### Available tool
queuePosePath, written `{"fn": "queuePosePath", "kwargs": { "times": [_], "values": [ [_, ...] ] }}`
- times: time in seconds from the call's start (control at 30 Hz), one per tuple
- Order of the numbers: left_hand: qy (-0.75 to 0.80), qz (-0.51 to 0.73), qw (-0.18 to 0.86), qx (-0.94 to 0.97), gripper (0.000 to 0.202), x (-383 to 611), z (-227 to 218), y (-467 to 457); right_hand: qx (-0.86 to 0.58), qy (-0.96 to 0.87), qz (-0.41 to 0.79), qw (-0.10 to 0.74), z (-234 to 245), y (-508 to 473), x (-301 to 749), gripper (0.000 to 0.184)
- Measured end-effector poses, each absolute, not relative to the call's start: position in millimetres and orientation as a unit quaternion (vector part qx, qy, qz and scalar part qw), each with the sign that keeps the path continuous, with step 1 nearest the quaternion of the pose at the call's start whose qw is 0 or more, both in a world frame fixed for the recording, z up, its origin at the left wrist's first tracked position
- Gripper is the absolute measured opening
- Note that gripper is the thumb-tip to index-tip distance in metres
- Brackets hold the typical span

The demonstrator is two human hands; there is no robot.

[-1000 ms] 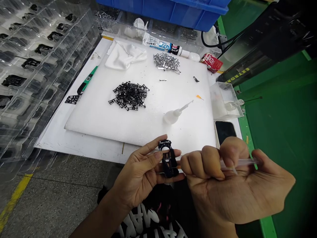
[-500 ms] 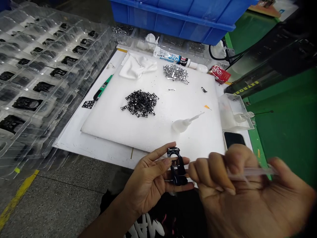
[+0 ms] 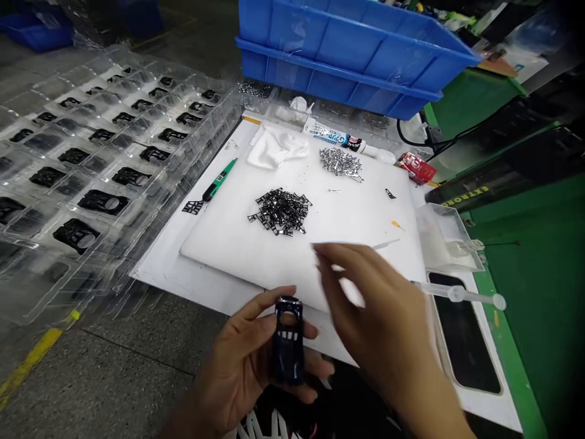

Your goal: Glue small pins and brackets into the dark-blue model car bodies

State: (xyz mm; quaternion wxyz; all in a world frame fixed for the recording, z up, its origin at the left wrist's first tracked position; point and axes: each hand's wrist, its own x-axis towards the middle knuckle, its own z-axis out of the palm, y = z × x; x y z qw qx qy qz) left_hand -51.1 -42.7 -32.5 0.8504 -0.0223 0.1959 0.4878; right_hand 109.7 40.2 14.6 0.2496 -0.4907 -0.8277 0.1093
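Stacked blue plastic crate (image 3: pixel 338 55) at the far edge, green bench mat (image 3: pixel 539 341) to the right, clear vacuum-formed trays (image 3: pixel 114 183) to the left, with well over twenty black parts seated in pockets; glare blocks an exact count. On the white board (image 3: pixel 159 277) sits one white foam pad (image 3: pixel 219 256). On the pad: one heap of black lattice frames (image 3: pixel 281 210) and one smaller heap of silver metal parts (image 3: pixel 340 164), both too tangled to count, plus one crumpled white cloth (image 3: pixel 276 147). Just off the pad lie one green-handled pen-like tool (image 3: pixel 219 180) and one loose black lattice frame (image 3: pixel 192 207). To the right: one black-screened phone (image 3: pixel 461 329) with one clear plastic syringe (image 3: pixel 457 294) lying across it. Left hand (image 3: pixel 242 360) is closed around one glossy black moulded plastic frame (image 3: pixel 289 341), held upright between thumb and fingers, just off the near edge of the board. Frame looks light and stiff, but the gloss may slip and the thin struts look fragile; best gripped by its outer side edges. Right hand (image 3: pixel 370 305), blurred, is open with fingers spread, holds nothing visible, and is nearest the frame and pad.
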Motion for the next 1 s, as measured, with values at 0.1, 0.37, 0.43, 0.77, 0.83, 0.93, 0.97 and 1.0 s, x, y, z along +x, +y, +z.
{"fn": "queuePosePath", "kwargs": {
  "times": [0.1, 0.37, 0.43, 0.77, 0.83, 0.93, 0.97, 1.0],
  "values": [
    [0.19, 0.495, 0.848, 0.01, 0.035, -67, -33, -50, -0.48, -0.869, 0.078, 0.087, -3, 79, 79, 0.021],
    [0.238, 0.525, 0.817, 0.005, 0.035, -72, -31, -53, -0.519, -0.848, 0.109, -0.029, -4, 100, 65, 0.016],
    [0.249, 0.526, 0.813, 0.002, 0.035, -69, -30, -48, -0.529, -0.839, 0.12, -0.035, -2, 96, 69, 0.015],
    [0.282, 0.508, 0.814, 0.007, 0.037, -53, -25, -34, -0.523, -0.834, 0.176, 0.01, -3, 86, 88, 0.018],
    [0.3, 0.506, 0.809, 0.002, 0.038, -50, -23, -33, -0.515, -0.837, 0.182, 0.04, 2, 77, 99, 0.023],
    [0.319, 0.497, 0.807, 0.001, 0.038, -46, -21, -31, -0.486, -0.834, 0.185, 0.184, 14, 52, 121, 0.028],
    [0.319, 0.493, 0.81, 0.002, 0.038, -45, -21, -31, -0.476, -0.825, 0.19, 0.239, 17, 41, 129, 0.026],
    [0.318, 0.488, 0.813, 0.004, 0.038, -43, -21, -30, -0.475, -0.811, 0.197, 0.279, 20, 30, 136, 0.022]
  ]
}}
